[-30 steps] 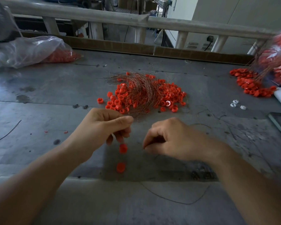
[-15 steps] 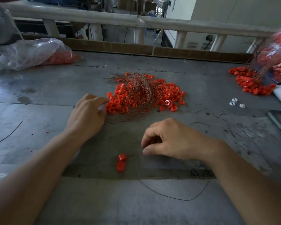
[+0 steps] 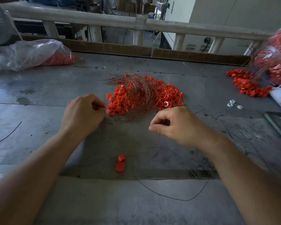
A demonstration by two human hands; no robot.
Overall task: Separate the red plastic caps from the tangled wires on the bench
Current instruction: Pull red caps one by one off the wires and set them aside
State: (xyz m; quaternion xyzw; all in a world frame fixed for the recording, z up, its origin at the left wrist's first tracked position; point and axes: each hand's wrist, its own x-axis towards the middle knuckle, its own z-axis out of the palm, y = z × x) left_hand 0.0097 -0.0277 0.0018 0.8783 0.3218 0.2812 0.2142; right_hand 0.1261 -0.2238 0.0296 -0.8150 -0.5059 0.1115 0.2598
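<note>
The left hand [image 3: 83, 114] has its grip pinched on a cap [image 3: 101, 106] at the pile's [image 3: 165, 95] edge on the desk [image 3: 55, 88]. The right hand [image 3: 178, 125] is curled; I cannot tell if it holds anything. Next, pull the cap free of the wires [image 3: 139, 90].

red caps [image 3: 120, 101], coppery brown wires [image 3: 137, 90], scuffed grey bench [image 3: 55, 88].

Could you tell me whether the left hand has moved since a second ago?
Yes. The left hand went from the near edge of the tangled pile of red plastic caps and wires to its left edge.
</note>
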